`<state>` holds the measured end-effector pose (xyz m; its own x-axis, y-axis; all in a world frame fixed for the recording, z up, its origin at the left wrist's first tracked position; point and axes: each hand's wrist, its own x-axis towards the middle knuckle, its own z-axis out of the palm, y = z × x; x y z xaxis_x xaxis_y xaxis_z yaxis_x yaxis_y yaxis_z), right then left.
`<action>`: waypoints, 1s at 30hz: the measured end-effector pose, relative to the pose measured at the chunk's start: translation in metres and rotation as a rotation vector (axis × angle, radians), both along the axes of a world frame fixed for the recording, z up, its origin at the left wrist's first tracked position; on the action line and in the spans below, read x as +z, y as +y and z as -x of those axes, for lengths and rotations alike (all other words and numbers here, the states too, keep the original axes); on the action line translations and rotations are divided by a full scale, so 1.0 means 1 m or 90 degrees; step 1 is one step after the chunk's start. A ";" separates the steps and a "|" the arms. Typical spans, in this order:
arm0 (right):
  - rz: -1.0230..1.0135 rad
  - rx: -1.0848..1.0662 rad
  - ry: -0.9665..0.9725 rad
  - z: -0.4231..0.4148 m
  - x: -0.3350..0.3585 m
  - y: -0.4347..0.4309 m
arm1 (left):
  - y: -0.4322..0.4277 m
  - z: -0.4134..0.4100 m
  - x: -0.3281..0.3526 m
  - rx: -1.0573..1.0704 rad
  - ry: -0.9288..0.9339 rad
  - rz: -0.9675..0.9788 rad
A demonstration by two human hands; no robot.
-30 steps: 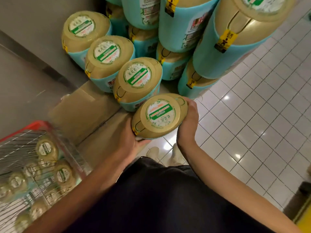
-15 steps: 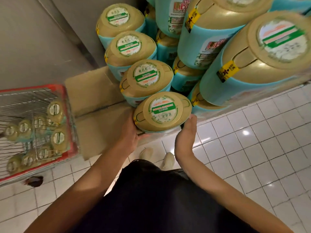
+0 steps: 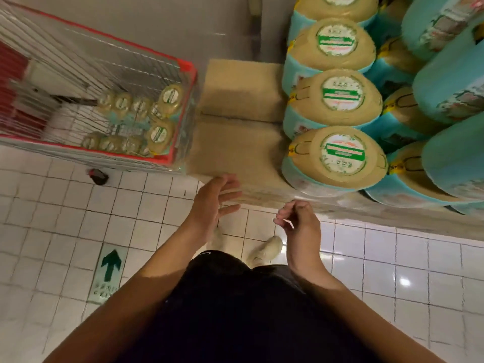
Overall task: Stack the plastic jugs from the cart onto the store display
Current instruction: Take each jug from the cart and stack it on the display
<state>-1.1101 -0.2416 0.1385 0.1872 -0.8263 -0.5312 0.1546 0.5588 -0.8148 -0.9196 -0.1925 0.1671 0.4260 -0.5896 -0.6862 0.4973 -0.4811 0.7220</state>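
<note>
White glossy square tiles cover the floor (image 3: 366,260), with a bright glare spot (image 3: 404,282) at right. A green arrow sticker (image 3: 110,265) lies on the tiles at lower left, pointing toward the grey wall (image 3: 209,22). Two pale shoes (image 3: 264,251) stand on the floor below black clothing (image 3: 248,310).

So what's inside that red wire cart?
More jugs with tan caps, standing together at the cart's end nearest the display. Wire mesh and blur hide their lower bodies, so whether any lie underneath cannot be told.
</note>
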 end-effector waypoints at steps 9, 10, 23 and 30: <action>0.078 0.207 -0.062 -0.116 0.028 0.035 | 0.120 -0.082 0.013 0.150 -0.046 0.037; 0.083 0.214 -0.061 -0.131 0.031 0.041 | 0.133 -0.092 0.014 0.159 -0.041 0.040; 0.153 0.345 0.019 -0.270 0.035 0.135 | 0.277 -0.248 0.013 0.195 -0.100 0.025; 0.153 0.362 0.039 -0.323 0.029 0.134 | 0.275 -0.317 0.016 0.208 -0.103 0.048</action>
<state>-0.7874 -0.1071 0.1670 0.6079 -0.7042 -0.3669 -0.1646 0.3403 -0.9258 -0.6029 0.0822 0.1836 0.6989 -0.4510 -0.5551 0.4926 -0.2591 0.8308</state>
